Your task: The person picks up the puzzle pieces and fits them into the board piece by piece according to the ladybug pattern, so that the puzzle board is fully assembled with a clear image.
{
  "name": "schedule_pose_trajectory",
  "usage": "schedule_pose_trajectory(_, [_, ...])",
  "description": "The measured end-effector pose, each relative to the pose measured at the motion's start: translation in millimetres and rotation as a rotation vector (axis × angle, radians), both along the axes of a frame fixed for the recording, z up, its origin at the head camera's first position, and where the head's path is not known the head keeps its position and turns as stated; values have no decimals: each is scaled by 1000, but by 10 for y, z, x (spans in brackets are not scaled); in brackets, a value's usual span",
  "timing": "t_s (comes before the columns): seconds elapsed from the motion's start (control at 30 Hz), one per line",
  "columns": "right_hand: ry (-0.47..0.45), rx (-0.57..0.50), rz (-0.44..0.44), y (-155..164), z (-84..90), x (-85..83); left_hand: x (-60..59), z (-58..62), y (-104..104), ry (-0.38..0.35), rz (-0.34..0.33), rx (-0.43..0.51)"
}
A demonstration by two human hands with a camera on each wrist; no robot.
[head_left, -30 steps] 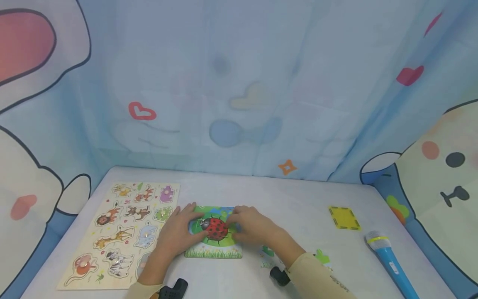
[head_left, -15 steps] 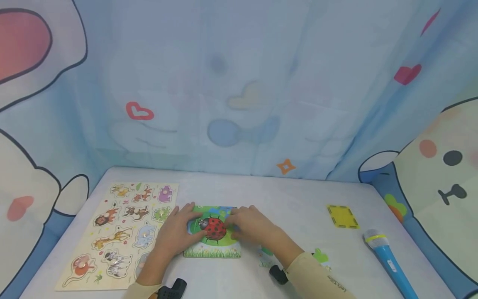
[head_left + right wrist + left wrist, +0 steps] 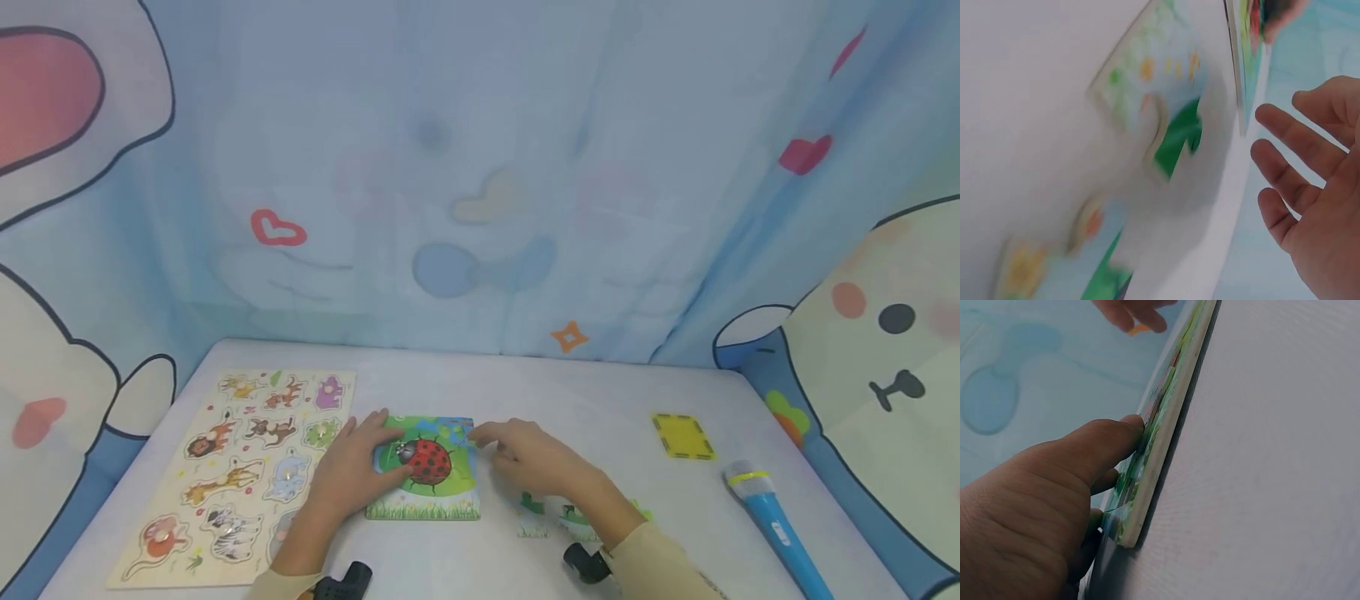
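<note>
A square ladybug puzzle (image 3: 442, 503) lies in the middle of the white table, its picture facing up. My left hand (image 3: 348, 479) rests on its left side, with the thumb (image 3: 1107, 440) reaching over the surface. Just off the puzzle's right edge, my right hand (image 3: 536, 458) holds nothing, its fingers (image 3: 1304, 150) spread and slightly bent. Below that hand lie loose jigsaw pieces (image 3: 532, 518), blue, green and white; the right wrist view shows one piece (image 3: 1141, 69) close by and a second piece (image 3: 1085, 275), both blurred.
A wooden animal peg board (image 3: 172, 483) lies on the left, partly covered by my left forearm. To the right are a yellow square frame (image 3: 683, 436) and a blue toy microphone (image 3: 783, 533). Behind the table hangs a light blue printed curtain (image 3: 480, 167).
My right hand has let go of the puzzle and drawn back to the right, uncovering its right side. More of the loose pieces shows. My left hand stays on the puzzle.
</note>
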State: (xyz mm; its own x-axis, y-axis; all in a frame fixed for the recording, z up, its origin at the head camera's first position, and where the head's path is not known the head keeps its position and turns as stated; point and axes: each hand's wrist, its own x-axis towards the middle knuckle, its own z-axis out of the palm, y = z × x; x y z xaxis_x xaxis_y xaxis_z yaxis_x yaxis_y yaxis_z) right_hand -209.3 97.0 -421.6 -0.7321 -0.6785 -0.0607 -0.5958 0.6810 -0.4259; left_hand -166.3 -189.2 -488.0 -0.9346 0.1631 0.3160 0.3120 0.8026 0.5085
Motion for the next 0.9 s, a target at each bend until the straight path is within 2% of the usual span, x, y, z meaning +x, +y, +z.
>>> schedule_pose_trajectory(0.1, [21, 3, -52, 127, 7, 41, 5, 4, 5, -7, 6, 0])
schedule_pose_trajectory(0.17, [45, 52, -81, 188, 2, 79, 10, 9, 7, -10, 5, 1])
schedule_pose_trajectory(0.27, [61, 126, -83, 253, -3, 148, 11, 11, 8, -14, 6, 2])
schedule_pose_trajectory(0.5, [19, 257, -79, 349, -30, 318, 6, 10, 9, -16, 7, -7])
schedule_pose_trajectory(0.63, [6, 264, -83, 343, -28, 373, 13, 16, 7, -18, 7, 1])
schedule_pose_trajectory(0.9, [87, 171, -34, 333, -28, 381, 21, 10, 12, -9, 9, 42])
